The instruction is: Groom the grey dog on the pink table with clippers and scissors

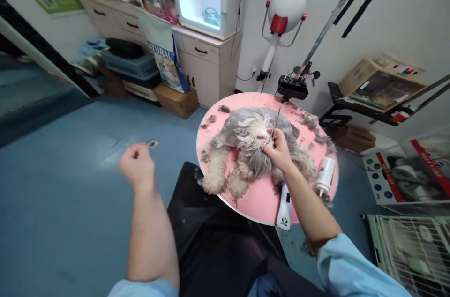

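Observation:
A grey and cream dog (pixel 242 128) lies on a round pink grooming table (pixel 258 210), its back clipped short and its head and legs shaggy. My right hand (pixel 279 151) is at the dog's head, fingers through the handles of metal scissors (pixel 276 121) whose blades point up and away. Out over the floor to the left, my left hand (pixel 137 162) is curled closed; whether anything is inside the fist is hidden. White hair clippers (pixel 284 208) lie near the table's front edge. To their right a white nozzle bottle (pixel 326 175) rests on its side.
Loose hair clumps (pixel 309 121) are scattered on the tabletop. A metal grooming arm (pixel 321 37) with a black tool holder (pixel 292 87) rises at the back. Behind it stands a white round dryer (pixel 287 4). A wire cage (pixel 415 250) is at lower right, a cardboard box (pixel 179 101) beyond the table.

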A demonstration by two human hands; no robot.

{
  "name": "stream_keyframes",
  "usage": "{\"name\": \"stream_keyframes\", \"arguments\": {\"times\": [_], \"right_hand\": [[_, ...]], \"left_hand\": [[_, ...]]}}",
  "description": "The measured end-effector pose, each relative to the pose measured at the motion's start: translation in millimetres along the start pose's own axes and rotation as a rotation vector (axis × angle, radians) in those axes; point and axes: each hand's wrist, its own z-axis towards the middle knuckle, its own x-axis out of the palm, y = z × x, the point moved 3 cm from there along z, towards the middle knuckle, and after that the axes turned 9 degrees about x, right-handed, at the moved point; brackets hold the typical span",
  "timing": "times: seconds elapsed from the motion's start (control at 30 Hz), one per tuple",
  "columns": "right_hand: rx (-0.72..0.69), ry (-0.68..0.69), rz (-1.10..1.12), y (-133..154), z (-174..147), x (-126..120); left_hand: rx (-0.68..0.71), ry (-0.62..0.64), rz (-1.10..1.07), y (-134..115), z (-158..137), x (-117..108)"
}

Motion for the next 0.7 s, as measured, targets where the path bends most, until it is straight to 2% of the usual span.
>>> {"name": "stream_keyframes", "arguments": {"times": [0.03, 0.07, 0.17, 0.23, 0.27, 0.33, 0.4, 0.57, 0.7], "right_hand": [[-0.009, -0.029, -0.017, 0.4, -4.4, 1.7], [-0.019, -0.053, -0.032, 1.7, -7.9, 3.2], [-0.046, -0.082, -0.054, 5.9, -12.7, 5.9], [-0.058, -0.097, -0.049, 5.5, -14.0, 5.1], [-0.055, -0.111, -0.046, 4.0, -14.8, 3.8], [-0.028, -0.135, -0.040, -1.5, -17.2, 0.8], [0.006, -0.144, -0.025, -8.4, -20.4, -1.7], [0.005, -0.111, 0.001, -20.0, -27.6, -8.8], [0.047, -0.175, -0.033, -14.0, -44.2, -35.7]], "left_hand": [[-0.053, -0.092, -0.060, -12.5, -7.2, -7.1], [0.004, -0.045, -0.125, -36.2, -20.2, -4.9], [0.357, 0.175, -0.249, -131.5, -81.3, 29.3], [0.451, 0.367, -0.301, -178.5, -120.8, 63.3], [0.460, 0.424, -0.282, -192.0, -135.4, 78.5], [0.420, 0.428, -0.176, -200.0, -152.7, 99.7], [0.385, 0.406, -0.086, -193.7, -159.5, 109.1], [0.461, 0.456, 0.006, -178.1, -158.8, 107.1], [0.555, 0.592, -0.086, -179.0, -150.7, 113.5]]}}
